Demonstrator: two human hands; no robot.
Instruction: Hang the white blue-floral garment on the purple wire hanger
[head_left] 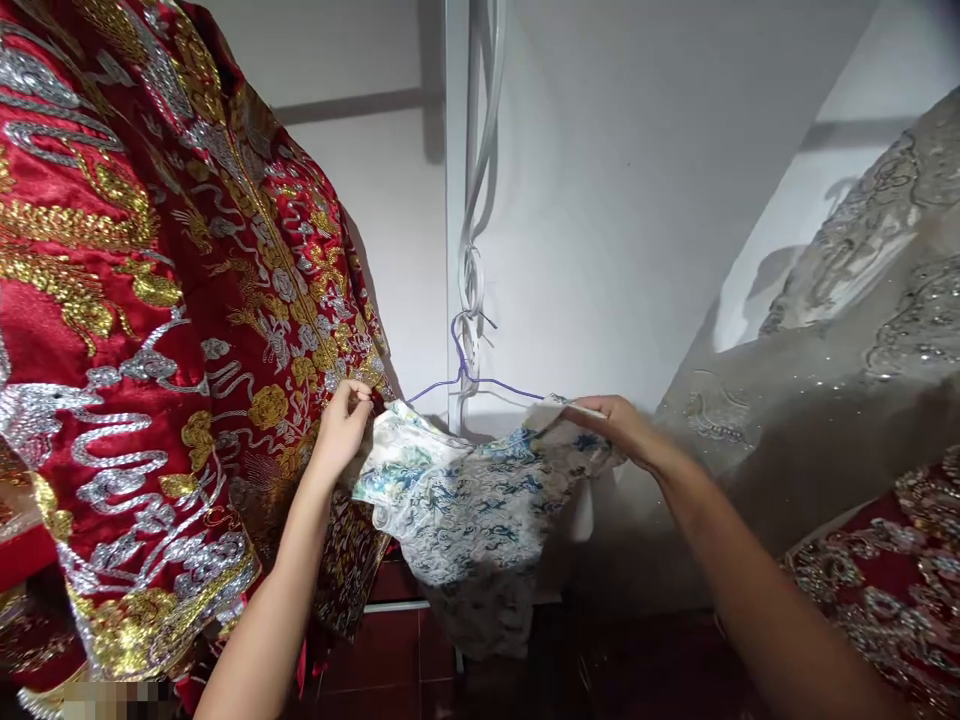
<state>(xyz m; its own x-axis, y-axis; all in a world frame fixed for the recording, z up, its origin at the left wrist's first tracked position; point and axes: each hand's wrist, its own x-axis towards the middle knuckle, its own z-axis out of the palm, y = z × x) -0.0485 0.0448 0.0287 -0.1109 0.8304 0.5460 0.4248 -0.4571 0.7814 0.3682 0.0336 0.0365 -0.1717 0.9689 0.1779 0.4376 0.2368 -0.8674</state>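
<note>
A white short-sleeved floral top (469, 510) with blue-green patterning hangs from a thin purple hanger (495, 383) at the middle of the view. The hanger's hook is caught at a curled white metal piece (474, 285) on the wall side. My left hand (346, 425) is closed in a pinch at the top's left shoulder. On the opposite shoulder my right hand (615, 420) grips the cloth between thumb and fingers. Between the two hands the neckline is spread wide. The lower part of the top lies in shadow.
Red garments (277, 270) with gold and silver embroidery hang close on the left. To the right are a pale beaded gown (862, 260) and a dark red beaded garment (885, 570). A white upright post (456, 150) stands behind the hanger; red floor tiles (386, 650) show below.
</note>
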